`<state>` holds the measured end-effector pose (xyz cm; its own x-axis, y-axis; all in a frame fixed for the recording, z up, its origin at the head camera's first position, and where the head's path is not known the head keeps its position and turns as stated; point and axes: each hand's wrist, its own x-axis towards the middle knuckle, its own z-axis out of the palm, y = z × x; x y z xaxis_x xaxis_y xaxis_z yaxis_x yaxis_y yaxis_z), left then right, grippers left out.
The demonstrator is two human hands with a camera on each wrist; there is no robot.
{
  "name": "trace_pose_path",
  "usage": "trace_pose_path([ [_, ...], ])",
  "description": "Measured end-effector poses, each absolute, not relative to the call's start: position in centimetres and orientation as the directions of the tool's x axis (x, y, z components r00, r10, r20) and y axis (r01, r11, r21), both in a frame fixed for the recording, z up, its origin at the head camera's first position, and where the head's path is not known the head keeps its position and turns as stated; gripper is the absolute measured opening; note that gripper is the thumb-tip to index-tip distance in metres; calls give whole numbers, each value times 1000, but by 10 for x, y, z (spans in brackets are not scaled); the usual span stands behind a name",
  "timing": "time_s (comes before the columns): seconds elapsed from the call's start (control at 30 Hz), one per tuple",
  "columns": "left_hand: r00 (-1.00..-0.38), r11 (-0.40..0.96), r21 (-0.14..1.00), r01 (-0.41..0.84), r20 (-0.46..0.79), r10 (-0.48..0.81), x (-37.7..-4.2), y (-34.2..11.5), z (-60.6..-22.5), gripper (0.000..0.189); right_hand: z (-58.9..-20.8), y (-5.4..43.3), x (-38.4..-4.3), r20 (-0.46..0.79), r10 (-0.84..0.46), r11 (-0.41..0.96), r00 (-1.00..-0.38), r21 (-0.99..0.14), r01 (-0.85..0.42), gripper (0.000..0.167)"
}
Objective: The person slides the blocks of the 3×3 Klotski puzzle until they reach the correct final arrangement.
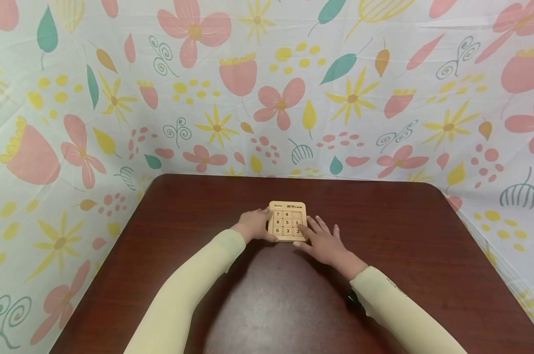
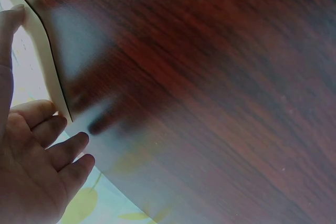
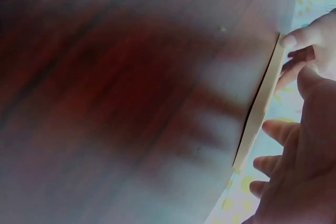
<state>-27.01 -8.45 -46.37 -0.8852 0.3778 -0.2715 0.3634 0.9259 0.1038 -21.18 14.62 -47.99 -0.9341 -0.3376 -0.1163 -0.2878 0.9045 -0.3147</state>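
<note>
A wooden sliding number puzzle point(image 1: 289, 204) lies on the table in the head view, with numbered tiles in three rows and one vacant slot at its upper right. My left hand point(image 1: 254, 223) holds the puzzle's left side, thumb at the near corner and fingers along the edge. From the right, my right hand point(image 1: 323, 244) touches the right column near tiles 1 and 2 with its index finger, the other fingers spread. In the left wrist view the puzzle's edge point(image 2: 50, 66) runs between thumb and index finger. The right wrist view shows the right hand point(image 3: 299, 166) beside that edge.
The dark reddish-brown table point(image 1: 382, 211) has rounded far corners. Behind it and on both sides hangs a white cloth point(image 1: 267, 142) printed with flowers and leaves. Pale yellow sleeves point(image 1: 192, 285) cover both forearms.
</note>
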Motion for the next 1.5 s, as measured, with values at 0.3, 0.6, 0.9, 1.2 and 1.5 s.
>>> trace_pose_path([
  [0.3,-884,927,110,357,-280,374,-269,-84,-462,97,-480,147,-211,-135,-332,905,-933,-326,-275,70],
  [0.6,-884,928,113,355,-281,373,-270,-84,-464,97,-480,144,-215,-167,-317,916,-934,-310,-256,73],
  [0.9,-887,928,117,353,-274,372,-270,-85,-465,96,-479,142,-217,-192,-302,922,-934,-309,-235,72],
  [1.2,-885,927,119,355,-277,374,-271,-85,-465,95,-478,141,-221,-204,-293,924,-934,-312,-222,70],
  [1.5,-887,927,117,357,-269,376,-270,-85,-465,96,-475,140,-224,-213,-285,926,-935,-312,-211,68],
])
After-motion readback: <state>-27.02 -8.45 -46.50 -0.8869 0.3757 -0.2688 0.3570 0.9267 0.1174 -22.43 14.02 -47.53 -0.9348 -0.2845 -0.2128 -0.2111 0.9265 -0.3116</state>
